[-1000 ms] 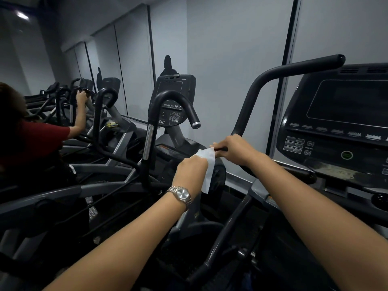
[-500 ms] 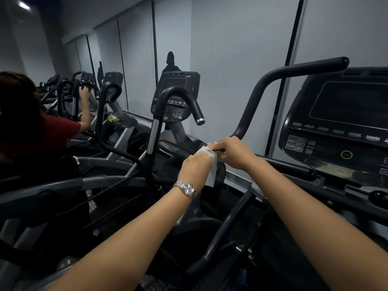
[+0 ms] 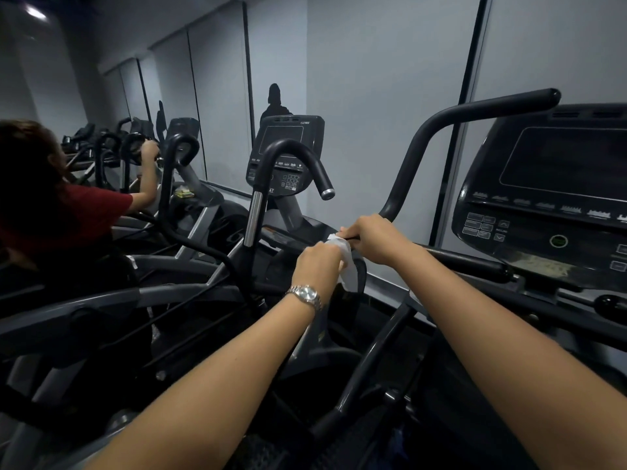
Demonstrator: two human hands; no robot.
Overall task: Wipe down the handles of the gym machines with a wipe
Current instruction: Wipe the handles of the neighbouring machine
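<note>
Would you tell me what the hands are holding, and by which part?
A white wipe: the left hand grips its upper left part, the right hand pinches its top right edge; the rest hangs.

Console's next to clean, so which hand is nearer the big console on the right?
Right. The right hand grips the handle just left of the console; the left hand, holding the wipe, is farther left.

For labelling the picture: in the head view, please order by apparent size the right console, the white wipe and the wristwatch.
1. right console, by far.
2. white wipe, partly hidden.
3. wristwatch, only slightly smaller than the wipe's visible part.
</note>
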